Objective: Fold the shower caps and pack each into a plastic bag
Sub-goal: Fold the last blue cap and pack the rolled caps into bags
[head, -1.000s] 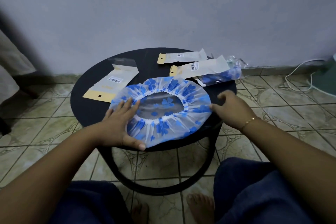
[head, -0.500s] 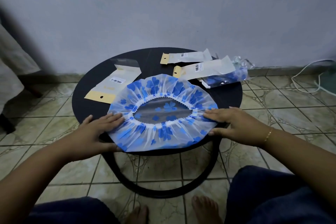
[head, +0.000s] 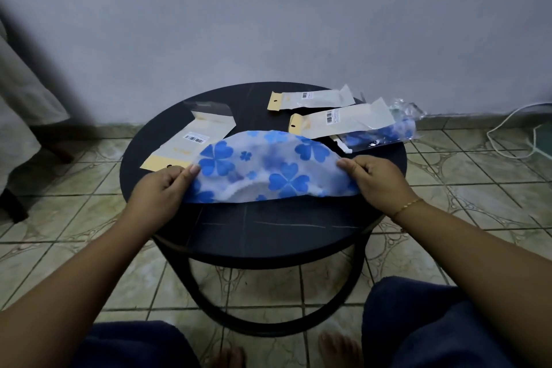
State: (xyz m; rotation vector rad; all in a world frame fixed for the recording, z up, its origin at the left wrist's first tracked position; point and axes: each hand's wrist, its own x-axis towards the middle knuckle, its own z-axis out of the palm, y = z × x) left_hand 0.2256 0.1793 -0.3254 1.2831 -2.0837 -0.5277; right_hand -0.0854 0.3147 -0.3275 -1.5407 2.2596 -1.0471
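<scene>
A white shower cap with blue clover prints (head: 268, 169) lies folded into a half-moon on the round black table (head: 268, 233). My left hand (head: 162, 188) pinches its left corner and my right hand (head: 378, 179) pinches its right corner. An empty plastic bag with a tan header and barcode (head: 194, 140) lies behind the cap on the left. Two more such bags (head: 310, 98) (head: 343, 121) lie at the back right. A packed blue-print cap in a clear bag (head: 385, 133) rests at the table's right edge.
The table stands against a grey wall (head: 268, 24) on a tiled floor (head: 478, 173). A white cable (head: 507, 128) runs along the floor at right. Light fabric (head: 21, 104) hangs at the far left. My knees and bare feet sit below the table.
The cap was spread open as a flat ring; both hands have lifted its near edge over to the far side, folding it in half. The near part of the table now shows.
</scene>
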